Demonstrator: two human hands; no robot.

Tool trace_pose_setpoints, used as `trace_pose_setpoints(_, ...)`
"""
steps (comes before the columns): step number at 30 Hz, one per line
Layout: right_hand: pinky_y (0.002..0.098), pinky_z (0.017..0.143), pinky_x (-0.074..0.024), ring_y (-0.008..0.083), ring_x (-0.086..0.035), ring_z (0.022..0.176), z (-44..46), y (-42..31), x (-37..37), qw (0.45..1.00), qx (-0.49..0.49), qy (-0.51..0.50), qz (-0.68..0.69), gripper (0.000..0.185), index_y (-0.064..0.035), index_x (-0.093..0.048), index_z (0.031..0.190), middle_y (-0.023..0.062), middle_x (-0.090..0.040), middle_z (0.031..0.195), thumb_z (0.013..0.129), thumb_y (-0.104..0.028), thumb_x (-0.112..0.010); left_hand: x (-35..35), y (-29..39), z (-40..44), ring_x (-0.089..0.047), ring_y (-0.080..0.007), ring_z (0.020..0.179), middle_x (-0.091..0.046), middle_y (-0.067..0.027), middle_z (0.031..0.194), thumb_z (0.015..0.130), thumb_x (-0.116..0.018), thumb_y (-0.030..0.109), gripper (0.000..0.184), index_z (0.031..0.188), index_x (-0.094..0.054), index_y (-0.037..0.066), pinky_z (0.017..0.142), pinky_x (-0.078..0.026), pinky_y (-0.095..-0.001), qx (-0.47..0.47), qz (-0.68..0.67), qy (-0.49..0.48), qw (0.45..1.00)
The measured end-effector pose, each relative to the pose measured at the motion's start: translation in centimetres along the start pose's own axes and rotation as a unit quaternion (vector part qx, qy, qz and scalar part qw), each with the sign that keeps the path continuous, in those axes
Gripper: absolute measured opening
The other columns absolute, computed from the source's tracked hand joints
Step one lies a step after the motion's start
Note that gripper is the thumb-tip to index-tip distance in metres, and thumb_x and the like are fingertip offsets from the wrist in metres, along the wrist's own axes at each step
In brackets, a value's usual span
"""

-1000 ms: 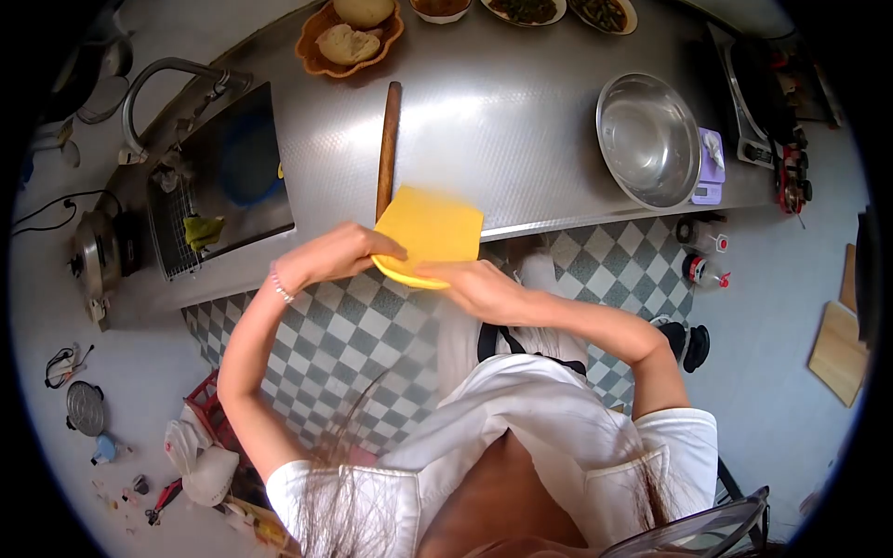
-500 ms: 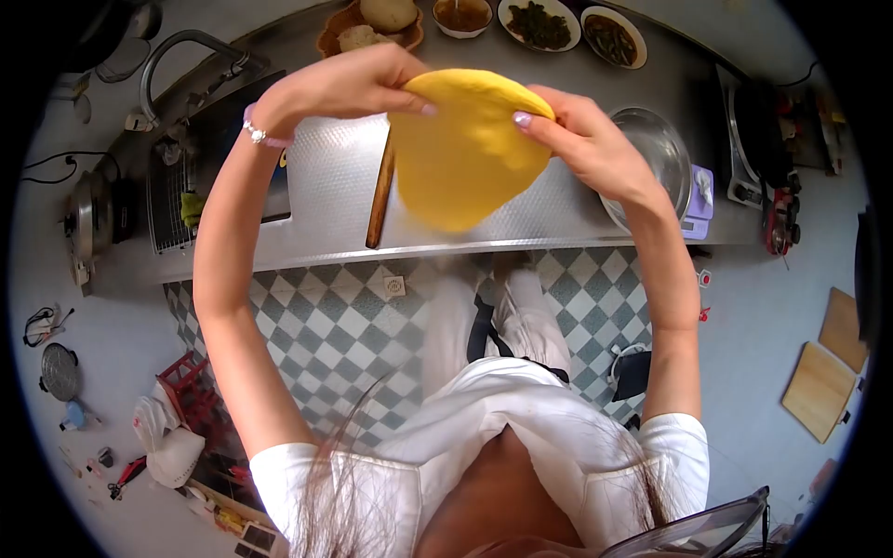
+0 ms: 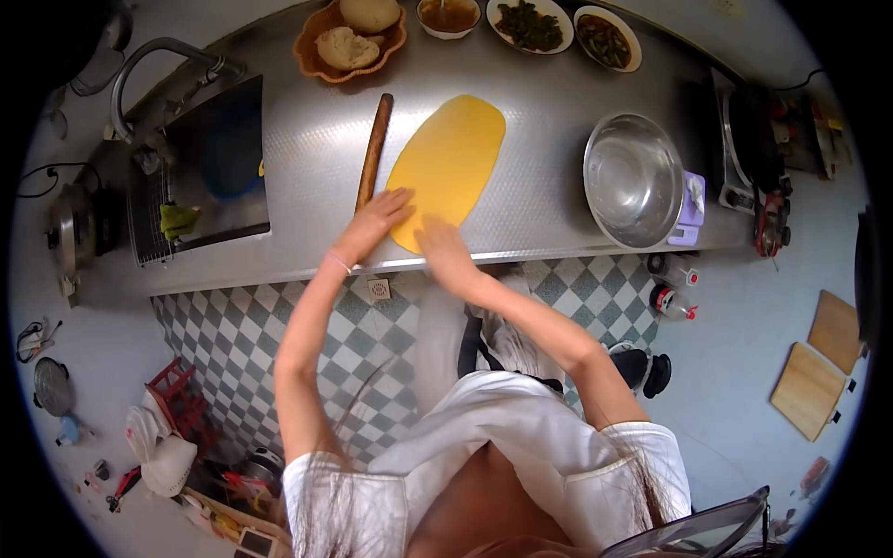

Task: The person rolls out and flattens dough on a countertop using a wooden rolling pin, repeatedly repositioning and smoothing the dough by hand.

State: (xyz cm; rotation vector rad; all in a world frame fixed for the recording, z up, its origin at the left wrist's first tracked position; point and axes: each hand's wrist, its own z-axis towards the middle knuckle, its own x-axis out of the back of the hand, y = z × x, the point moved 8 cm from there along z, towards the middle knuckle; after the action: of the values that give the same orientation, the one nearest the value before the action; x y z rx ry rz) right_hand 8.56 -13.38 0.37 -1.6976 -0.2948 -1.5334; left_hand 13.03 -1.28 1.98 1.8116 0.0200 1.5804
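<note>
A flat yellow oval sheet of dough [image 3: 453, 153] lies on the steel counter [image 3: 539, 167], slanting from upper right to lower left. On its lower left edge rests my left hand [image 3: 374, 226], fingers spread and reaching onto the dough. My right hand [image 3: 446, 256] is at the sheet's lower end near the counter's front edge; its fingers are stretched out and slightly blurred. Just left of the dough is a wooden rolling pin [image 3: 375, 149], its lower end close to my left hand.
A basket of dough [image 3: 307, 46], a bowl of sauce [image 3: 448, 17] and two dishes [image 3: 530, 23] [image 3: 607, 39] line the back. A metal bowl [image 3: 633, 181] and purple scale [image 3: 689, 209] are at right. The sink [image 3: 233, 158] is at left.
The yellow sheet, held up between both hands earlier, now lies flat on the counter. Both hands have come down to its lower end and let go of its upper edge.
</note>
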Motion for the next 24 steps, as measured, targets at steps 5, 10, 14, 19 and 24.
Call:
trace_pose_setpoints(5, 0.0407, 0.099, -0.0419, 0.0329, -0.055, 0.114, 0.9, 6.7, 3.3, 0.945, -0.147, -0.139, 0.256, 0.035, -0.0014, -0.059, 0.118, 0.0185, -0.059, 0.121, 0.085, -0.014, -0.052, -1.1, 1.0, -4.8, -0.041, -0.0335, 0.130, -0.043, -0.0156, 0.141, 0.080, -0.050, -0.007, 0.042, 0.121, -0.056, 0.001, 0.108, -0.035, -0.0393, 0.151, -0.075, 0.078, 0.983)
trace_pose_setpoints(10, 0.0415, 0.086, -0.0483, 0.0360, -0.060, 0.099, 8.9, 22.2, 8.1, 0.962, -0.201, 0.098, 0.155, 0.030, -0.0019, -0.063, 0.110, 0.0205, -0.062, 0.107, 0.087, -0.019, -0.057, -2.9, 2.1, -8.7, -0.053, -0.0304, 0.114, -0.049, -0.0178, 0.130, 0.085, -0.049, -0.006, 0.041, 0.125, -0.050, -0.002, 0.094, -0.046, -0.0357, 0.391, -0.223, 0.263, 0.853)
trace_pose_setpoints(14, 0.0435, 0.084, -0.0497, 0.0374, -0.060, 0.098, 13.6, 24.3, 8.1, 0.972, -0.218, 0.059, 0.067, 0.034, -0.0025, -0.062, 0.110, 0.0205, -0.061, 0.108, 0.085, -0.025, -0.061, -6.8, 1.8, -8.5, -0.057, -0.0246, 0.103, -0.050, -0.0203, 0.120, 0.088, -0.060, 0.005, 0.050, 0.131, -0.038, -0.008, 0.087, -0.048, -0.0331, 0.514, -0.303, 0.369, 0.713)
trace_pose_setpoints(19, 0.0463, 0.081, -0.0507, 0.0358, -0.062, 0.098, 15.9, 24.0, 5.8, 0.940, -0.308, -0.144, 0.033, 0.045, -0.0039, -0.062, 0.110, 0.0180, -0.062, 0.104, 0.084, -0.040, -0.063, -11.1, 0.4, -8.0, -0.055, -0.0163, 0.094, -0.055, -0.0139, 0.107, 0.088, -0.066, 0.012, 0.039, 0.116, -0.049, -0.007, 0.080, -0.047, -0.0272, 0.604, -0.351, 0.452, 0.554)
trace_pose_setpoints(24, 0.0485, 0.077, -0.0506, 0.0350, -0.063, 0.093, 17.1, 22.7, 4.6, 0.976, -0.155, -0.140, -0.055, 0.040, -0.0066, -0.061, 0.107, 0.0160, -0.064, 0.097, 0.087, -0.041, -0.059, -8.4, 1.4, -5.3, -0.059, -0.0257, 0.082, -0.058, -0.0160, 0.092, 0.087, -0.066, 0.021, 0.032, 0.102, -0.055, -0.004, 0.073, -0.047, -0.0342, 0.687, -0.270, 0.250, 0.627)
